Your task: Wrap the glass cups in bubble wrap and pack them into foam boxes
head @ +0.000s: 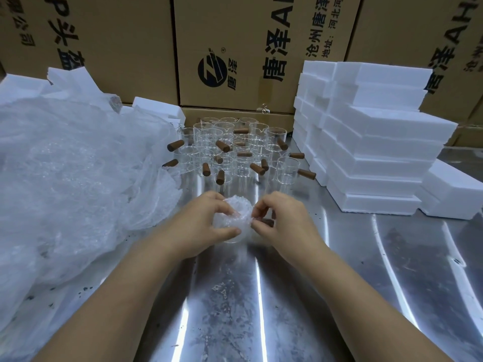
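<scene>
A: Where's the cup (232,239)?
B: Centre frame, upright on the surface (235,296). My left hand (206,220) grips it, right hand (277,218) pinches its bubble wrap (235,205). Stacked foam boxes (379,158) upper right; right hand nearer.

Both hands (235,220) hold a bubble-wrapped glass cup (234,223) on the table (287,296)

1. The bubble wrap (232,215) I hold is clear, dotted with small bubbles.
2. The glass cups (287,165) are colourless, with brown handles (175,145).
3. The foam boxes (379,142) are plain white.
4. The cardboard boxes (136,48) are tan, printed with black characters and a round black logo (212,68).
5. My counter (235,296) is silver-grey, streaked with bright reflections.
</scene>
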